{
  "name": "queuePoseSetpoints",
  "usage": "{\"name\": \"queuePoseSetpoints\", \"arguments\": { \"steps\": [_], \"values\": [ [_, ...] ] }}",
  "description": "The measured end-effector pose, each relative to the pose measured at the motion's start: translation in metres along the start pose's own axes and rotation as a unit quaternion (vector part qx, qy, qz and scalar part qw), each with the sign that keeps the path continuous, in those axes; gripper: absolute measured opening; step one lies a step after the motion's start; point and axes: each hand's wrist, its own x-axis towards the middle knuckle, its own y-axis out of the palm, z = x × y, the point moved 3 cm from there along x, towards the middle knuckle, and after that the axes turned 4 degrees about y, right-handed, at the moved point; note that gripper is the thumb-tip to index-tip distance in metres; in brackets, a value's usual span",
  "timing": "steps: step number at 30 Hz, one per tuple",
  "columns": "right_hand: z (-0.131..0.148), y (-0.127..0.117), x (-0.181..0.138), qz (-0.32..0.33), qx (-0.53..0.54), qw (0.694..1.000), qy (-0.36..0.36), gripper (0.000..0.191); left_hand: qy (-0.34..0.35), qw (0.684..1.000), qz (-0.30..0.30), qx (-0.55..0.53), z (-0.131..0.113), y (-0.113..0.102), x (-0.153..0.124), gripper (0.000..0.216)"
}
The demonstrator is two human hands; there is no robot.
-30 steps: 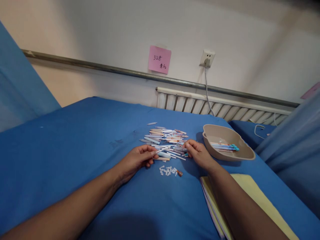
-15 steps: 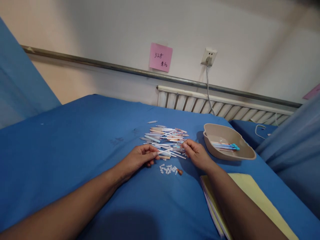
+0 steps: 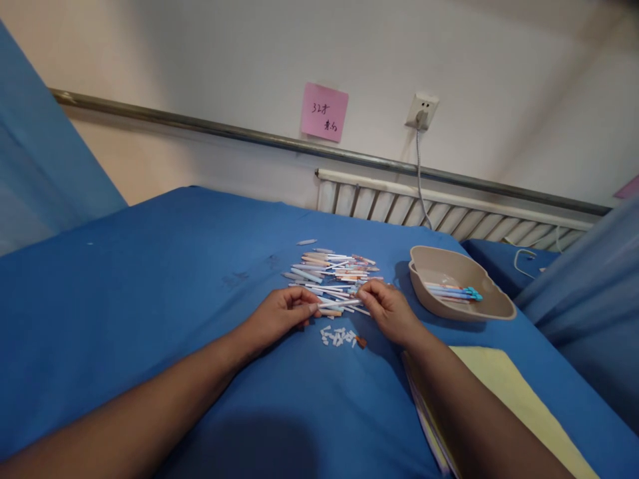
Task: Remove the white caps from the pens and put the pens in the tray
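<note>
Your left hand (image 3: 287, 311) pinches one end of a thin white stick (image 3: 340, 303) between thumb and fingers. Your right hand (image 3: 388, 309) is closed, its thumb and fingertips drawn together around the stick's other end; you can't tell whether they hide another piece. The stick spans the gap between your hands. Just beyond it lies a loose pile of pens and sticks (image 3: 312, 274); just nearer you sit small white pieces (image 3: 338, 336) and a brown piece (image 3: 360, 342). Right of your right hand, a beige tray (image 3: 462, 313) holds several pens (image 3: 452, 293).
</note>
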Motion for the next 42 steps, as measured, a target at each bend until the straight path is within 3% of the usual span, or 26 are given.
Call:
{"name": "queuePoseSetpoints", "arguments": {
  "steps": [5,10,16,20,22,24,28,31,33,37,40,42],
  "values": [
    [0.015,0.011,-0.004,0.028,-0.015,0.999,-0.026,0.017,0.012,0.998,0.005,0.069,-0.003,0.003,-0.003,0.027],
    [0.023,0.015,-0.010,0.038,-0.016,0.999,-0.026,0.010,0.002,1.000,-0.007,0.012,-0.001,0.003,-0.003,0.029],
    [0.026,0.013,-0.011,0.045,-0.065,0.992,-0.102,0.005,-0.003,1.000,0.016,-0.005,-0.002,0.006,-0.006,0.027],
    [0.025,0.016,-0.012,0.070,-0.109,0.987,-0.090,0.008,0.033,0.998,0.026,0.045,-0.006,0.006,-0.007,0.026],
    [0.024,0.018,-0.012,0.071,-0.118,0.987,-0.084,0.010,0.045,0.998,0.013,0.032,-0.007,0.004,-0.007,0.035],
    [0.024,0.019,-0.013,0.069,-0.119,0.987,-0.082,0.010,0.034,0.999,-0.006,0.012,-0.006,0.002,-0.006,0.042],
    [0.023,0.020,-0.013,0.065,-0.126,0.987,-0.080,0.012,-0.008,0.999,-0.016,0.030,-0.002,-0.001,-0.003,0.035],
    [0.023,0.019,-0.013,0.073,-0.137,0.985,-0.069,0.014,0.010,0.999,-0.041,0.000,-0.004,-0.002,-0.004,0.025],
    [0.023,0.019,-0.012,0.078,-0.141,0.985,-0.061,0.015,0.018,0.998,-0.052,-0.041,-0.007,-0.002,-0.005,0.036],
    [0.023,0.020,-0.012,0.084,-0.145,0.984,-0.055,0.017,-0.031,0.998,-0.025,-0.055,-0.004,0.001,-0.007,0.029],
    [0.022,0.020,-0.012,0.087,-0.146,0.984,-0.049,0.017,-0.006,0.997,-0.015,-0.076,-0.005,0.001,-0.007,0.024],
    [0.022,0.020,-0.012,0.085,-0.145,0.985,-0.045,0.017,0.008,0.994,-0.009,-0.105,-0.006,0.000,-0.007,0.035]
  ]
}}
